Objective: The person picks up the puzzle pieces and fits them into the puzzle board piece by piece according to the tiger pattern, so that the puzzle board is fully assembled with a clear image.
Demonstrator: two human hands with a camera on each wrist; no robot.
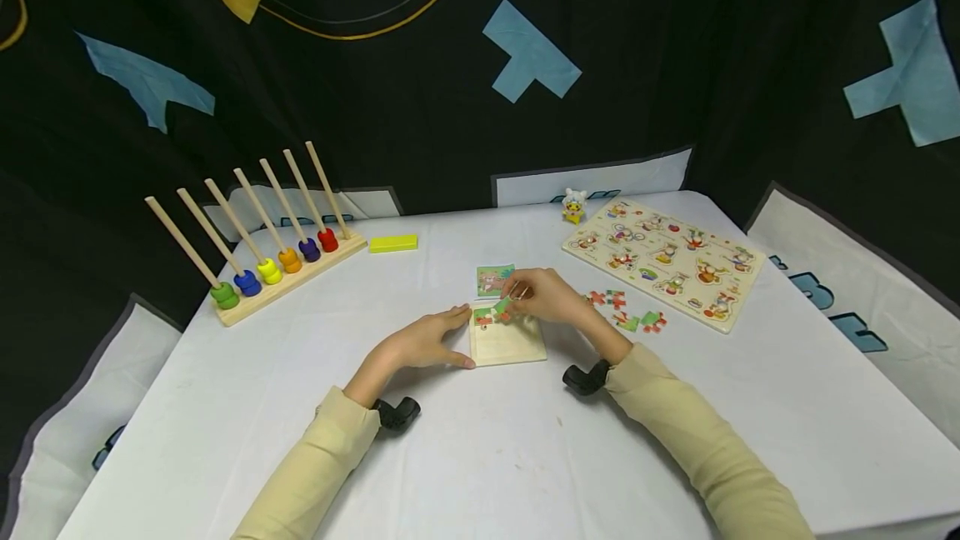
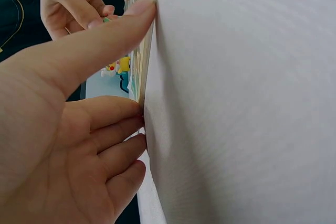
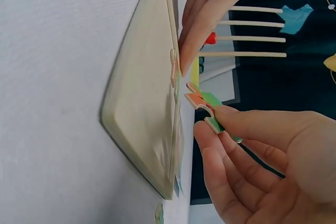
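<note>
A shallow wooden puzzle tray (image 1: 510, 346) lies on the white table. My left hand (image 1: 422, 342) rests at its left side, fingers nearly straight and thumb spread toward the near corner. In the left wrist view, the thumb and fingertips touch the tray's edge. Above the tray's far part, my right hand (image 1: 547, 297) pinches a green and red jigsaw piece (image 3: 208, 103) between thumb and fingers. Another jigsaw piece (image 1: 482, 317) sits in the tray's far left corner. Just behind lies a small picture card (image 1: 491, 281).
Several loose jigsaw pieces (image 1: 628, 321) lie right of the right hand. Behind them is a large picture puzzle board (image 1: 660, 261), with a small figurine (image 1: 573, 205) near its corner. At the left stand a pegged ring stacker (image 1: 288, 280) and a yellow block (image 1: 393, 244).
</note>
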